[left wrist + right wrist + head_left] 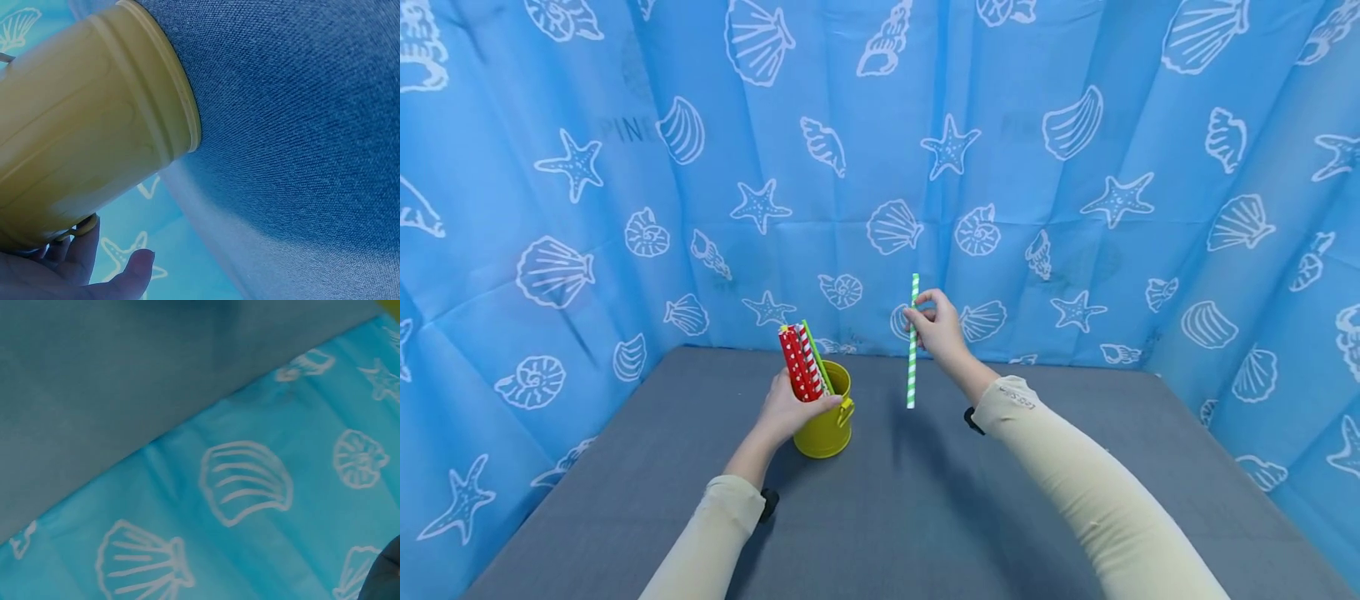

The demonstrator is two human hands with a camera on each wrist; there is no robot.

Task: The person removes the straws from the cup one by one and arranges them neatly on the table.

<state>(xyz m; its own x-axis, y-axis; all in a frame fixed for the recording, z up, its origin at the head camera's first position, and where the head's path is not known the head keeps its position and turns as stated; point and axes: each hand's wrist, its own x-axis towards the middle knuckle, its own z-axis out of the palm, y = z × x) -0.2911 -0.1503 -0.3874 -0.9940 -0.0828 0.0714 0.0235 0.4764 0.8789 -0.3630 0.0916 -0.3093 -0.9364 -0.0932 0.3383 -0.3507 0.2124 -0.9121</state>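
The right hand (942, 329) pinched a green-striped straw (912, 358) near its upper end, seemingly to leave its lower length free above the table (865, 533); the left hand (786, 412) gripped the yellow bucket (823, 437) near its rim, probably steadying the red straws (797, 362) inside.

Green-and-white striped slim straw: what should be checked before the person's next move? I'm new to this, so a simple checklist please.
1. Right hand pinching the green-and-white striped slim straw: ok.
2. Straw apart from the yellow cylindrical bucket: ok.
3. Left hand holding the bucket: ok.
4. Room at the bucket's opening: ok, a gap shows beside the bundled red, white and green straws.
5. Bundle's lower ends: cannot tell, hidden.
6. Held straw visible in right-wrist view: not ok.
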